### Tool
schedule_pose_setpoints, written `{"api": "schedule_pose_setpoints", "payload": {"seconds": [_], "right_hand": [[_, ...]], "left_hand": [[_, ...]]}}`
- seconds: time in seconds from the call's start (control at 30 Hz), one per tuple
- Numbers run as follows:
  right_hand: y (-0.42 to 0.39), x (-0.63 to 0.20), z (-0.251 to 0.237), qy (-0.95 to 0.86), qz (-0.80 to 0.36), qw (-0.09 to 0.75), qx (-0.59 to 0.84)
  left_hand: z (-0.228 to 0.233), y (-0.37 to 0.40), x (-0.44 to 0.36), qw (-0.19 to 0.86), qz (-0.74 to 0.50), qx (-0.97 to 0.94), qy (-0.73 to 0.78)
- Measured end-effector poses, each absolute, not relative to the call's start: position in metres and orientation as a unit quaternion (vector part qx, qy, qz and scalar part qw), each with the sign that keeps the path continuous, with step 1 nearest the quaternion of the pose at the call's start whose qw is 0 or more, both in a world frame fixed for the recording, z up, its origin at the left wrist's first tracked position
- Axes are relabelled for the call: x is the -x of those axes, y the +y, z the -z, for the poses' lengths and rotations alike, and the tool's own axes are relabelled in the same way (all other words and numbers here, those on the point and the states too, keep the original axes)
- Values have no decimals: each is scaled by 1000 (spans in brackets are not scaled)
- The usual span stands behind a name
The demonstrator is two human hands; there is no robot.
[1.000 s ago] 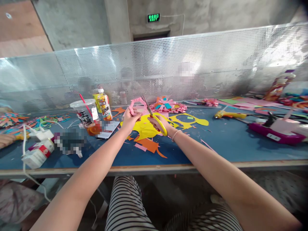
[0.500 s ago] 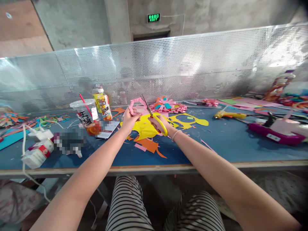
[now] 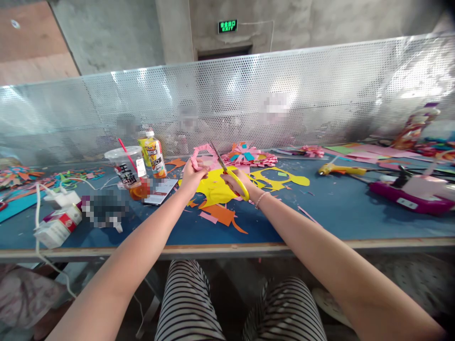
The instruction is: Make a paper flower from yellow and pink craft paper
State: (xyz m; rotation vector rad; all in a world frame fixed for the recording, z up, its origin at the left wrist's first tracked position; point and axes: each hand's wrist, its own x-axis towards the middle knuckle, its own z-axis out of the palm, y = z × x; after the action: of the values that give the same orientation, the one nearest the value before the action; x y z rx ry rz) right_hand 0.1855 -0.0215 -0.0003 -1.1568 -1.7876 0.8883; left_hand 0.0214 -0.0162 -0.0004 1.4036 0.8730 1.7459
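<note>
Left hand (image 3: 190,176) pinches the pink paper cutout (image 3: 201,154) above the counter (image 3: 337,208). Right hand (image 3: 237,181) grips yellow-handled scissors (image 3: 231,176), blades at the paper. Advisable: keep the paper taut, feed it into short snips.
</note>
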Motion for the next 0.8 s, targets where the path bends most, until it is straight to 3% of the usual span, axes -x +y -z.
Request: {"api": "schedule_pose_setpoints", "payload": {"seconds": [0.47, 0.8], "right_hand": [[-16, -189, 1, -715, -308, 382, 498], [-16, -188, 3, -703, -389, 380, 458]], "left_hand": [[4, -10, -18, 328, -684, -530, 379], [5, -10, -17, 314, -669, -538, 406]]}}
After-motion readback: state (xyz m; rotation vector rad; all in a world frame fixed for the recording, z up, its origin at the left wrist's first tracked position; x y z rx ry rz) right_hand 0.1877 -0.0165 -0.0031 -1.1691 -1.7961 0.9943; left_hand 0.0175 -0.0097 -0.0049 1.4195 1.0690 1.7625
